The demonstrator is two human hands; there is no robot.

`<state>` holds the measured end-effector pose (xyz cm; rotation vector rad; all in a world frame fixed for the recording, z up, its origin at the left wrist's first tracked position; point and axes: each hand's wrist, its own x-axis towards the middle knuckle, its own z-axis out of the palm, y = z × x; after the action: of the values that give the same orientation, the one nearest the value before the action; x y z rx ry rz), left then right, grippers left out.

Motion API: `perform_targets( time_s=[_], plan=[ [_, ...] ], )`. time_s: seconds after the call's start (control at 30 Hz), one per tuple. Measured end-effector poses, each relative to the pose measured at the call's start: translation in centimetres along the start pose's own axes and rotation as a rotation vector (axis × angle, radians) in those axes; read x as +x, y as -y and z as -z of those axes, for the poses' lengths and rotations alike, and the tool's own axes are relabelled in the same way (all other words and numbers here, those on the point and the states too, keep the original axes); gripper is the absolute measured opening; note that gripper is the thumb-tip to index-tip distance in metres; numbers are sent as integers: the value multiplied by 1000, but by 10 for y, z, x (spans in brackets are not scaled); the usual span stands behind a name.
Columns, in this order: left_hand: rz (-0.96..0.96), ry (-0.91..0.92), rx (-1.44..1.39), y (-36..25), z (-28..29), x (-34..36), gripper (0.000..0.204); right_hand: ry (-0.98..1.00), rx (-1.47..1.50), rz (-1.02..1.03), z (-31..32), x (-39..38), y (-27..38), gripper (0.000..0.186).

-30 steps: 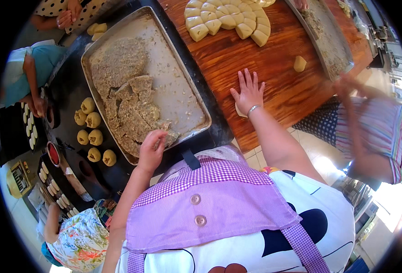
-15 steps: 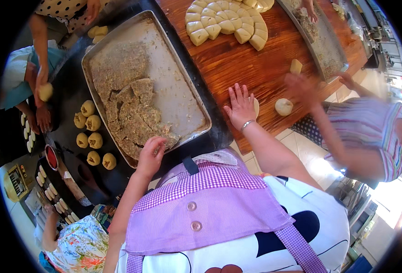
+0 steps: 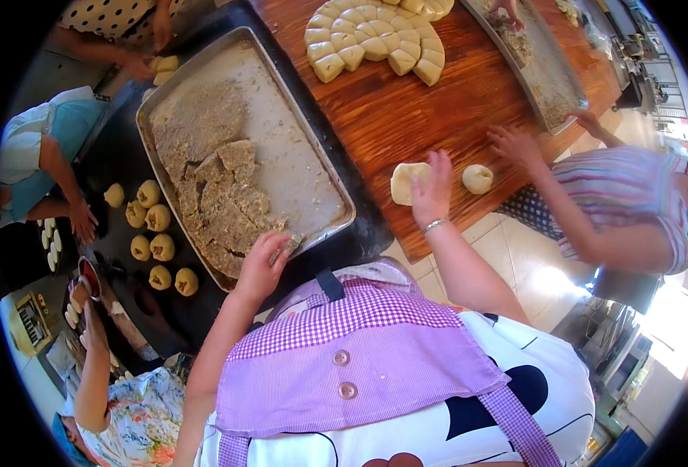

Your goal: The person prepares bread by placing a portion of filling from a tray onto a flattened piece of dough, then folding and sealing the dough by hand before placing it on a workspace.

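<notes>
Resting at centre frame, the right hand [image 3: 432, 191] lies flat, fingers spread, on a flattened dough piece [image 3: 406, 183] on the wooden table [image 3: 406, 117]. The left hand [image 3: 262, 265] pinches a filling chunk [image 3: 289, 245] at the metal tray [image 3: 320, 175] lower edge, its long axis toward upper right.

Bare wooden table [image 3: 406, 117] is left open between the cut dough slab [image 3: 379, 35] and 2 dough pieces [image 3: 477, 178]; a co-worker's hand [image 3: 515, 144] crowds the right side.

A wooden worktop [image 3: 406, 109] stands over a pale tiled floor [image 3: 531, 268], where bright light pools at right.
</notes>
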<state>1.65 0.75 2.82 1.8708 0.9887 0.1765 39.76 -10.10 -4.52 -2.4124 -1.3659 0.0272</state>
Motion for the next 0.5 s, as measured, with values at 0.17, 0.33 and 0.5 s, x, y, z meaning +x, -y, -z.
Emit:
perform_targets(
  time_s=[0.17, 0.33, 0.5],
  plan=[
    [-51, -96, -39, 15, -15, 7, 25, 68, 617, -890, -15, -3, -10, 65],
    [409, 41, -888, 21, -36, 24, 33, 419, 1106, -560, 35, 15, 77, 49],
    [406, 243, -2008, 4, -25, 24, 69, 1020, 1392, -339, 55, -2, 187, 52]
  ],
)
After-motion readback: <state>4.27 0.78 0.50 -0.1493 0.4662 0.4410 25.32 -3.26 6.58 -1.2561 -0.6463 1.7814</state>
